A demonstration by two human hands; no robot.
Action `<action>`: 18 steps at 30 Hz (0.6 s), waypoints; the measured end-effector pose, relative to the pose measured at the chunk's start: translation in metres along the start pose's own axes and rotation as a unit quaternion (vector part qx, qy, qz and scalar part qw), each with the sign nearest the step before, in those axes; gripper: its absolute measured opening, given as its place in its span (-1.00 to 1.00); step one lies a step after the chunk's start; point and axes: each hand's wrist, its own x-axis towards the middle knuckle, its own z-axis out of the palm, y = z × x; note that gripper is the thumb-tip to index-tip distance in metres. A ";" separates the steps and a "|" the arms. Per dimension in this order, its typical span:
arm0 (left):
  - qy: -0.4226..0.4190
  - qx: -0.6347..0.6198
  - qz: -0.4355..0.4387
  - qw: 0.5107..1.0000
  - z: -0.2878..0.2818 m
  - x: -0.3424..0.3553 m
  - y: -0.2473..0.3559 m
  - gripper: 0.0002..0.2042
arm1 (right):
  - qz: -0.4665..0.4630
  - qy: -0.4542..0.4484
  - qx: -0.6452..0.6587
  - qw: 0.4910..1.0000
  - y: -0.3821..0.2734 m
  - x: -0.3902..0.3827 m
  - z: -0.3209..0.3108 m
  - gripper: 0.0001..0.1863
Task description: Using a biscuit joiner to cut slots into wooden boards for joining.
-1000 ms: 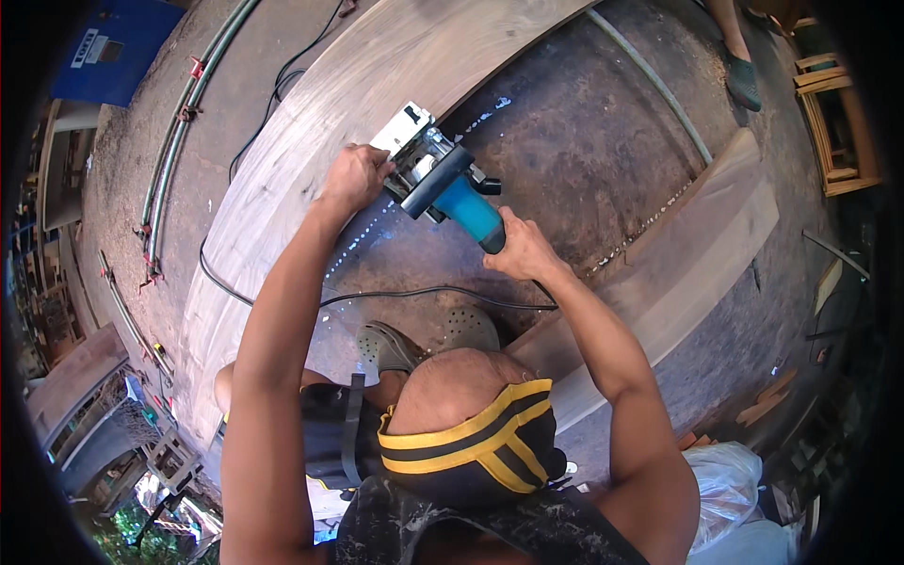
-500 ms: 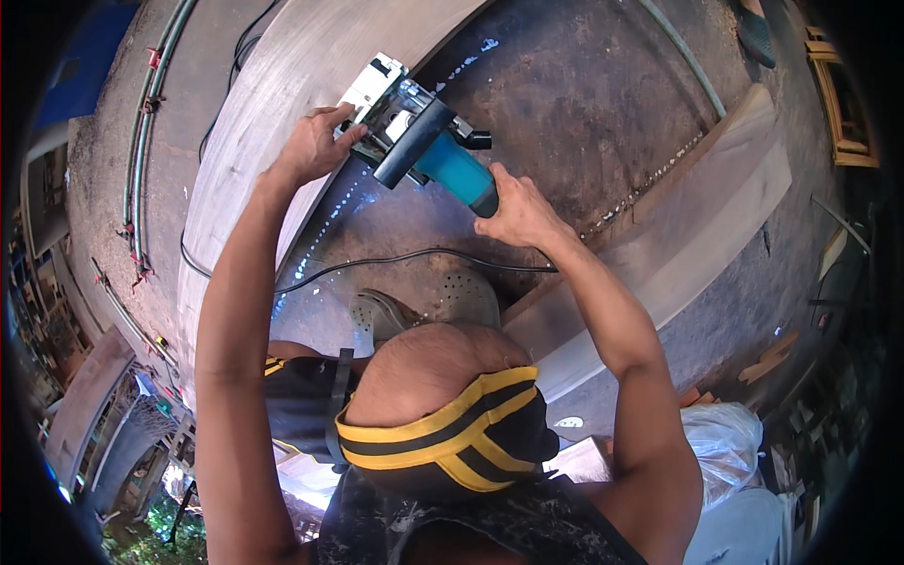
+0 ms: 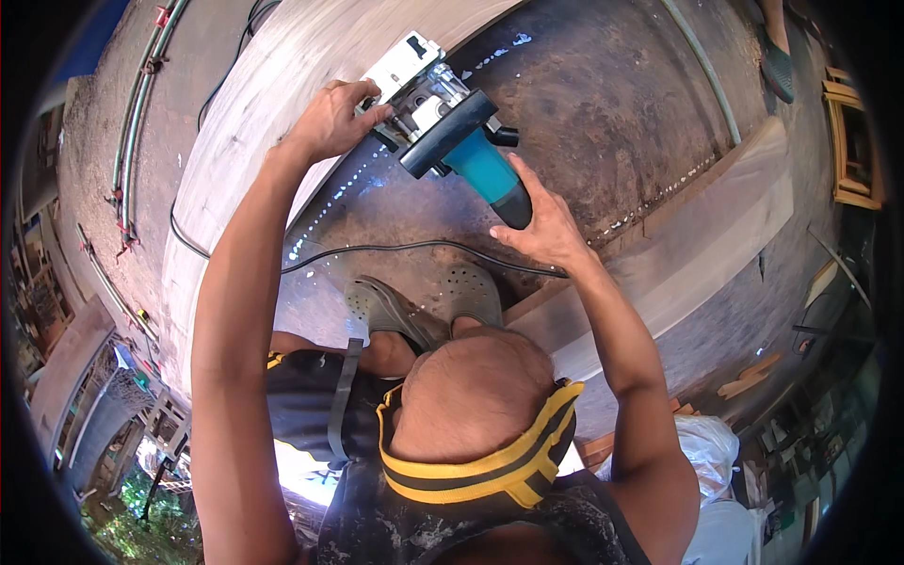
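A biscuit joiner (image 3: 478, 162) with a teal body, black front handle and pale metal fence rests at the edge of a long curved wooden board (image 3: 247, 122). My left hand (image 3: 337, 120) is closed at the fence side, its fingers against the metal and its thumb over the near corner. Around the black rear end of the body wraps my right hand (image 3: 544, 221). The joiner's underside and the edge it meets are hidden.
A black power cord (image 3: 414, 247) curves across the floor near my shoes (image 3: 471, 292). A second board (image 3: 678, 250) lies right. Long bar clamps (image 3: 132, 122) lie left, a wooden frame (image 3: 852, 141) far right. Another person's foot (image 3: 777, 71) stands at upper right.
The joiner and both my hands have shifted right and slightly up in the picture, along the board's edge. The other person's foot shows more fully at the upper right.
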 end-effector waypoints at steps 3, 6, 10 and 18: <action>-0.002 0.003 -0.014 1.000 0.000 -0.004 0.000 -0.52 | 0.008 -0.007 -0.003 1.000 -0.004 0.003 0.001 0.08; -0.001 0.005 -0.017 1.000 0.001 -0.004 0.001 -0.52 | 0.009 -0.015 -0.008 1.000 -0.005 0.004 0.001 0.08; 0.000 0.011 -0.006 1.000 0.000 -0.005 0.002 -0.52 | 0.063 -0.042 0.000 0.997 -0.011 0.004 -0.004 0.07; -0.006 0.019 -0.008 1.000 -0.006 0.001 0.005 -0.51 | 0.048 -0.006 -0.007 0.999 -0.006 0.004 0.001 0.05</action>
